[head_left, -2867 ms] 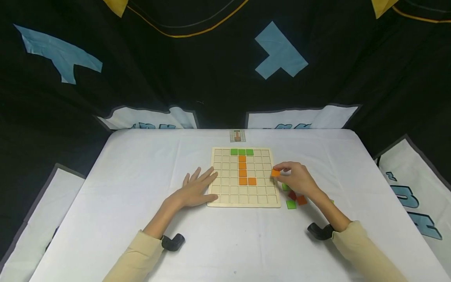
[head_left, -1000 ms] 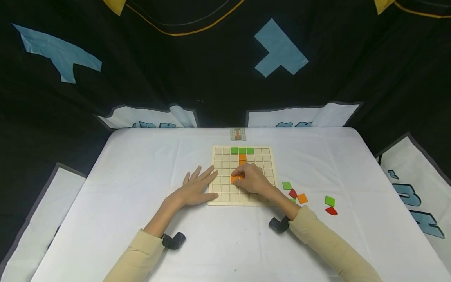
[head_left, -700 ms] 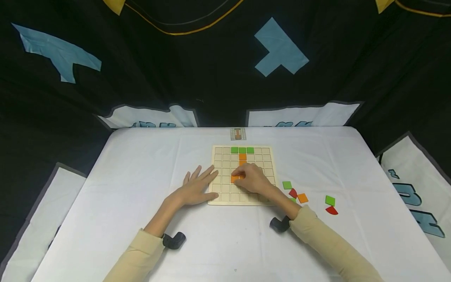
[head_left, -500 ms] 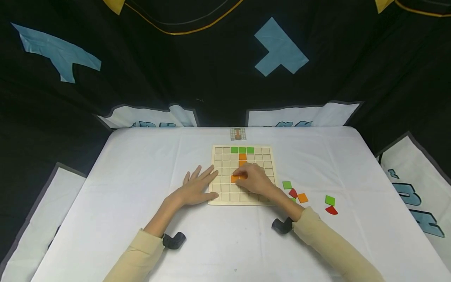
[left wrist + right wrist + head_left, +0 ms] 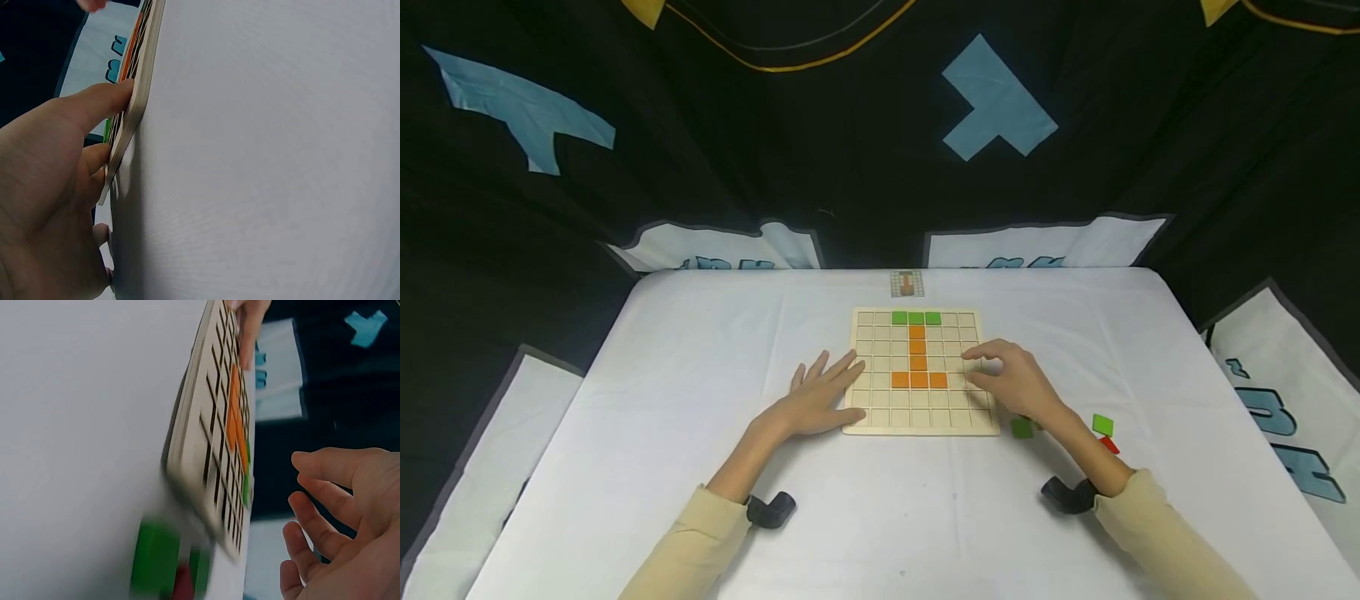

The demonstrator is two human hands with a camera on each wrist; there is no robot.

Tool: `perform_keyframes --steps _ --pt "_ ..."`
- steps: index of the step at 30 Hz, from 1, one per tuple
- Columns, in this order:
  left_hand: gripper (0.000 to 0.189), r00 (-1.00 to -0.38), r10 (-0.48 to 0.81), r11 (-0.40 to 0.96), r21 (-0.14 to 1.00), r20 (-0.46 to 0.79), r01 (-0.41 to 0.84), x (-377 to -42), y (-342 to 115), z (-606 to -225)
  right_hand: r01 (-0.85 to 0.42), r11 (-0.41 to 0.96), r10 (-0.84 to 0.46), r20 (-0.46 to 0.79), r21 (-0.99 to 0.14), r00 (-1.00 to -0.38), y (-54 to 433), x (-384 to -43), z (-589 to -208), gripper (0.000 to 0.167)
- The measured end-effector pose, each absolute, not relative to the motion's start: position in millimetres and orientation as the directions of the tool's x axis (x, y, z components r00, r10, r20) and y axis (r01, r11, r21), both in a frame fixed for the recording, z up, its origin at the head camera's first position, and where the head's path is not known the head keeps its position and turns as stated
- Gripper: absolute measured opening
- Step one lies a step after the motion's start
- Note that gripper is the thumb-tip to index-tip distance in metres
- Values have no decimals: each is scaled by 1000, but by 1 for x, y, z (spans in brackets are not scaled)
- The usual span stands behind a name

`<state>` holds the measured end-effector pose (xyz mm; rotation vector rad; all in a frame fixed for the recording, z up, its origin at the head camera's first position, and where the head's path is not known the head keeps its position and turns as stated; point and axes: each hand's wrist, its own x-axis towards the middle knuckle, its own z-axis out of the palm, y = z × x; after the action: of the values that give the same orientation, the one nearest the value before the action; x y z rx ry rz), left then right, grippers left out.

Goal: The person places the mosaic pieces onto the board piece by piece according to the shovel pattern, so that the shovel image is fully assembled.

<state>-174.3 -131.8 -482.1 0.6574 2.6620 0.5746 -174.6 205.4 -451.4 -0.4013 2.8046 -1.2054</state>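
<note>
A pale wooden grid board point(image 5: 880, 418) lies on the white table. Along its far edge is a short row of green square tiles point(image 5: 916, 318); orange square tiles point(image 5: 918, 363) run down from it and end in a crosswise row of 3. My left hand point(image 5: 812, 407) rests with spread fingers on the board's left edge; in the left wrist view its thumb point(image 5: 106, 103) touches the rim. Above the board's right edge hovers my right hand point(image 5: 1017, 379), thumb and fingers apart, nothing between them. The right wrist view shows the same hand point(image 5: 344, 519) clear of the board.
Right of the board lie a loose green tile point(image 5: 1022, 427), another green tile point(image 5: 1102, 425) and a red piece point(image 5: 1109, 445); the right hand and forearm hide others. A small picture card point(image 5: 907, 284) of a gridded pattern lies beyond the board. Black cloth hangs behind the table.
My right hand carried an orange tile onto the board, set it at the left of the bottom row, let go and moved back right. The left hand has stayed on the board's edge.
</note>
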Motion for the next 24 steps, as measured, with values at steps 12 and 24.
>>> perform_keyframes --steps 12,24 --pt "80 -833 505 810 456 -224 368 -175 -133 -482 -89 740 -182 -70 -667 -981 279 -137 -451 39" --pt "80 -831 508 808 457 -225 371 -174 -133 -482 -65 736 -198 -121 -674 -973 300 -121 -472 38"
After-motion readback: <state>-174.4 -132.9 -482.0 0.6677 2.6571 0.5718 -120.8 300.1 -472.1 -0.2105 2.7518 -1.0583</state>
